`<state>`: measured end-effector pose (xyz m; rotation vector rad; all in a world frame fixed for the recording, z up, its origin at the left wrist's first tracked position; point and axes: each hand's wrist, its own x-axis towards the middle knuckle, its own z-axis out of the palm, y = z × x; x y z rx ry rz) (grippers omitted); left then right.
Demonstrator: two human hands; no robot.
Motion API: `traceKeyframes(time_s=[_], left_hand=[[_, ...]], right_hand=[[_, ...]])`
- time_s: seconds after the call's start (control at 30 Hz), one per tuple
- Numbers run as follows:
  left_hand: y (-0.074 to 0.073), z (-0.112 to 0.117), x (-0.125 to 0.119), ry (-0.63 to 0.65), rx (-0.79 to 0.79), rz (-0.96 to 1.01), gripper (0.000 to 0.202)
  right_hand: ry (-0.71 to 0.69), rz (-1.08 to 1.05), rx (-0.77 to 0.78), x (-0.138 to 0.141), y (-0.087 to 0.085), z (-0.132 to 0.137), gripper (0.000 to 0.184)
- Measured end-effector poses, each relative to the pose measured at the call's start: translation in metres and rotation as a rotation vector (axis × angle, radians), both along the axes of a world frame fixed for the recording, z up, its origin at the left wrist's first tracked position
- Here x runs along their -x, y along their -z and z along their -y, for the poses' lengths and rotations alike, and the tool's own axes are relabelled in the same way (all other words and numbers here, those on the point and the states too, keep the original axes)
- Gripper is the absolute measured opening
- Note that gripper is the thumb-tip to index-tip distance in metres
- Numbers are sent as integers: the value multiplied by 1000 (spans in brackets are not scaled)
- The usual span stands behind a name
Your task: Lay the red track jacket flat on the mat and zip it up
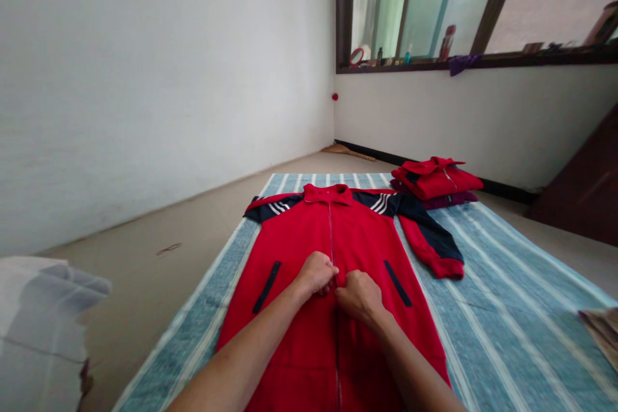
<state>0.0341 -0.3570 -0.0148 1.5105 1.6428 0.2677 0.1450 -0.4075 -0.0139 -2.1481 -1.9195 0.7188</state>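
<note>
A red zip jacket (299,251) with navy shoulders and white stripes lies front-up on a blue-and-white striped mat (506,309). Both my hands meet at its centre zipper line, about mid-chest. My left hand (316,273) is closed, its fingers pinching the fabric by the zipper. My right hand (358,296) is closed too, gripping the jacket front right beside it. The zipper pull itself is hidden under my fingers. The jacket's right sleeve (432,241) is bent down on the mat; its left sleeve is folded under.
A stack of folded red and purple clothes (434,181) sits at the mat's far right corner. A white bag (38,328) lies on the floor at left. A window sill (463,59) carries small items. Dark wooden furniture (584,187) stands at right.
</note>
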Motion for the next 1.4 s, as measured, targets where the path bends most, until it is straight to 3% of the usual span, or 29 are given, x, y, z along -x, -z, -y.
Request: traceKeyframes(time_s=[0.3, 0.57, 0.67, 0.8, 0.97, 1.13, 1.4], left_hand=[[0, -2, -7, -80, -27, 9, 22], [5, -14, -5, 35, -240, -239, 11], [6, -15, -4, 74, -252, -289, 14], [7, -14, -5, 109, -263, -335, 19], [4, -14, -7, 134, -243, -348, 21], [2, -11, -9, 142, -163, -334, 29], [5, -10, -9, 105, -142, -328, 23]], right_hand=[[-3, -133, -64, -5, 11, -1, 22], [-124, -72, -240, -7, 19, 24, 16], [-203, -100, -425, -10, 28, 45, 13], [-332, -140, -825, -11, 43, 86, 16], [-410, -92, -1107, -2, 54, 123, 36], [-376, -31, -1113, 2, 54, 127, 35], [-523, 132, -1137, 9, 55, 126, 10]])
